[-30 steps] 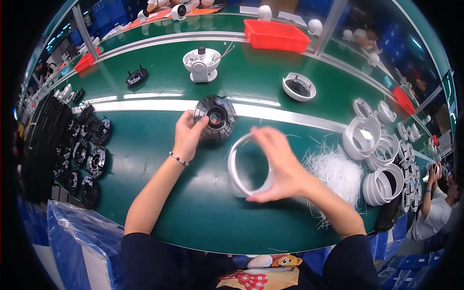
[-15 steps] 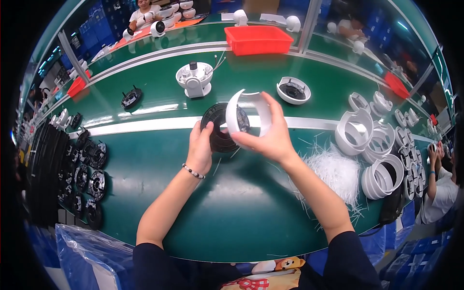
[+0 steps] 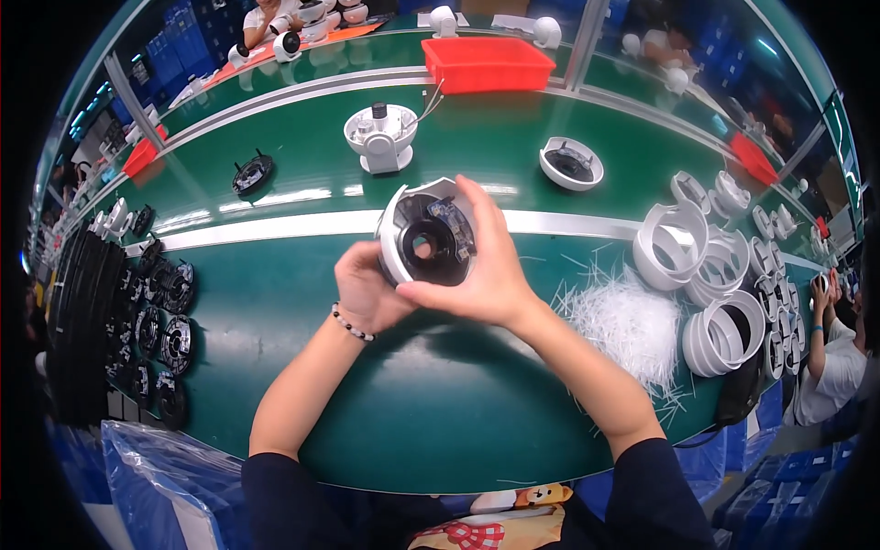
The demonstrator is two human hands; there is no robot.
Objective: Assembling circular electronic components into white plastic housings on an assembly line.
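In front of me, above the near part of the table, a white ring-shaped housing (image 3: 389, 240) surrounds a black round part (image 3: 446, 267) with a centre hole and a small circuit board (image 3: 449, 220). My right hand (image 3: 495, 270) grips the housing, thumb along the near rim and fingers up the right side. Closed at the left and behind is my left hand (image 3: 367, 291), supporting the black part; its fingertips are hidden by the housing. Whether the black part is fully seated in the ring I cannot tell.
Several black round parts (image 3: 176, 344) line the left edge. At right are white rings (image 3: 724, 335) and a heap of thin white strips (image 3: 628, 330). Beyond the metal strip stand a white camera-like assembly (image 3: 380, 142), a white bowl-shaped part (image 3: 572, 165), a black disc (image 3: 252, 174) and a red bin (image 3: 486, 69).
The white housing has moved left onto the black part, which now sits inside its outline. My hands have come together, and the housing's opening has turned more toward me.
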